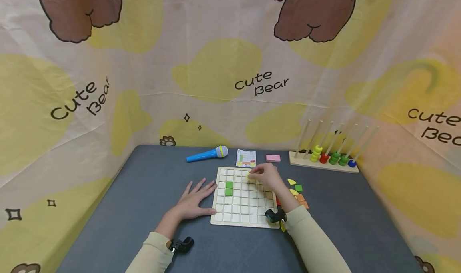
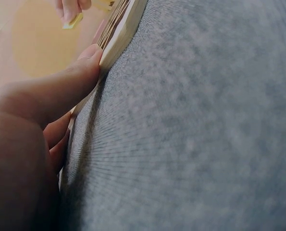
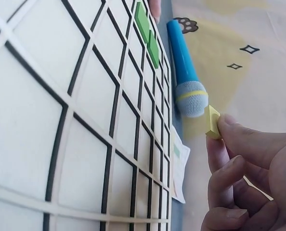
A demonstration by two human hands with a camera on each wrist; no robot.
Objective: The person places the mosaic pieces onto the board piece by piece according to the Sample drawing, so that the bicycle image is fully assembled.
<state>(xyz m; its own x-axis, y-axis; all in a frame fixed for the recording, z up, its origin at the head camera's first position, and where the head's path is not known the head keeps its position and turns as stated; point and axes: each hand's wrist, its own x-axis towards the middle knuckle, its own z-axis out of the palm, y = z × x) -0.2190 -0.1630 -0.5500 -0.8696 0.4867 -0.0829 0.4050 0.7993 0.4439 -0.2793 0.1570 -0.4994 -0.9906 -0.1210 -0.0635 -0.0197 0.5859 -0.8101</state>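
Yellow piece (image 3: 213,123) (small) above gridded board (image 1: 235,207)

The board (image 1: 245,204) is cream with a grid of white squares, its two tiles (image 1: 229,191) green. The held piece (image 3: 212,124) is yellow, the microphone (image 1: 203,155) blue with a yellow-banded grey head, the tabletop (image 1: 155,169) grey-blue.

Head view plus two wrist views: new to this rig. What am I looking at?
No robot: these are a person's bare hands. One camera on the head looks forward and down; wrist cameras watch each hand's work. The left hand touches the edge of a gridded board bearing two green tiles. The right hand pinches a yellow piece above it. Also on the table: a blue microphone, printed card, pink block, bead rack and loose coloured pieces.
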